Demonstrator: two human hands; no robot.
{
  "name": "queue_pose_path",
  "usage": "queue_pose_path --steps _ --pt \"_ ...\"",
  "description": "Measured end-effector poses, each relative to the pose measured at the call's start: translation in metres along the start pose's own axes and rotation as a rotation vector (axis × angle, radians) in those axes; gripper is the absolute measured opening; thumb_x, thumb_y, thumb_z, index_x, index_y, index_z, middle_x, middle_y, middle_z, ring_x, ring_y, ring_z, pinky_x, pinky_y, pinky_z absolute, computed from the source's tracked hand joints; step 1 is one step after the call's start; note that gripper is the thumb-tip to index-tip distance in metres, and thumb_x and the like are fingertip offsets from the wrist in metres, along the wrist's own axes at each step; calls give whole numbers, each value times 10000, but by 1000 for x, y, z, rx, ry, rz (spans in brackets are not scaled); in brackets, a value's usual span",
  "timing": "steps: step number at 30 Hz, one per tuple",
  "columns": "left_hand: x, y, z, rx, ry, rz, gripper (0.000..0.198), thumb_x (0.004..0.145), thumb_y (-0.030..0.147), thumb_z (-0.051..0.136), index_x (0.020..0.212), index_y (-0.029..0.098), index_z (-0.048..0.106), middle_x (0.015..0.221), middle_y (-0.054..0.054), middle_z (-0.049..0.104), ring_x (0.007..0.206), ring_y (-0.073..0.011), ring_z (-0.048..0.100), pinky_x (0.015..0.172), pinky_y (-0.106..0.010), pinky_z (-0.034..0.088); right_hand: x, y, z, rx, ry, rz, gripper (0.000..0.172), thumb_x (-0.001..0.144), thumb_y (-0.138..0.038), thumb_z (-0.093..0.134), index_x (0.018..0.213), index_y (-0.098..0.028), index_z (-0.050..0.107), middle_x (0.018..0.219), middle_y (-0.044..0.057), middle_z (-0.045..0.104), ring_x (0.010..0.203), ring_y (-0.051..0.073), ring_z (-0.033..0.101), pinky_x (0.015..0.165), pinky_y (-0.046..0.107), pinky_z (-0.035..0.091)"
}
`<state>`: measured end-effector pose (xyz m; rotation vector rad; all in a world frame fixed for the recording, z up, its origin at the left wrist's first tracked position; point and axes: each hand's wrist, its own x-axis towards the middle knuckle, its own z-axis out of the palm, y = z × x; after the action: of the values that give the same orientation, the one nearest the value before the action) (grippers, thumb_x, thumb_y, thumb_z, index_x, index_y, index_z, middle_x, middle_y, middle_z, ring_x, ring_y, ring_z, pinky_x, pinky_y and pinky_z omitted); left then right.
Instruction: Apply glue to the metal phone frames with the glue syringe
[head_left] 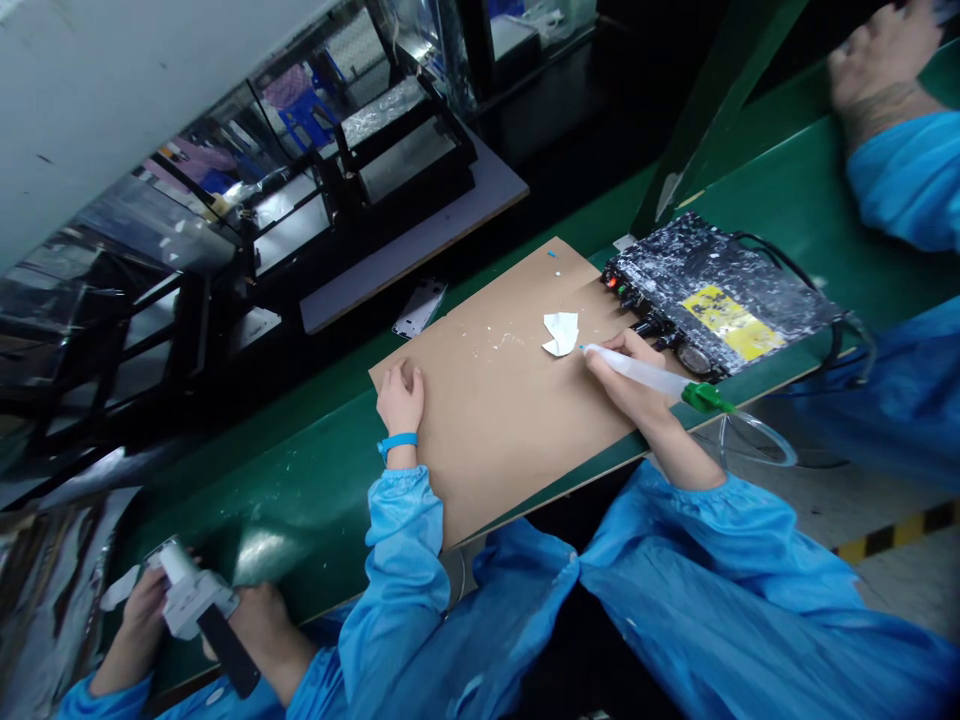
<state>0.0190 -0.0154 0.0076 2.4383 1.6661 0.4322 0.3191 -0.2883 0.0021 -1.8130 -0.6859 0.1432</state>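
My right hand [630, 378] is closed around a dispensing syringe [649, 375], held like a pen. A green cap [705, 397] closes its rear end, and a clear air tube [769, 440] runs off from it. The tip points at a crumpled piece of white paper [561, 333], close to its right edge. My left hand [401, 398] rests on the left edge of a brown cardboard sheet [517, 420], holding nothing; a blue band circles that wrist. Small white specks dot the sheet above its middle.
A paint-spattered dispenser box [720, 290] with knobs and a gauge stands right of the cardboard. A flat panel part [420, 307] lies behind it on the green bench [300, 500]. Lower left, a co-worker's hands [262, 630] hold a grey-white device [191, 600]; another person's hand [885, 60] is upper right.
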Motion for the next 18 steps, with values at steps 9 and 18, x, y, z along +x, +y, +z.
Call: queue_pose_path --steps 9,18 --pt "-1 6 -2 -28 -31 -15 467 1147 383 538 1552 185 659 1255 -160 745 1175 -333 749 967 -430 599 3 -3 -1 -35 5 -12 416 893 -645 720 796 -254 616 774 27 688 695 238 628 656 353 431" --pt "-1 11 -5 -71 5 -14 385 1131 341 652 1490 226 728 1424 -121 771 1315 -280 741 1100 -363 597 12 7 -6 -169 -45 42 487 797 -771 698 918 -300 718 927 105 779 874 396 756 774 496 521"
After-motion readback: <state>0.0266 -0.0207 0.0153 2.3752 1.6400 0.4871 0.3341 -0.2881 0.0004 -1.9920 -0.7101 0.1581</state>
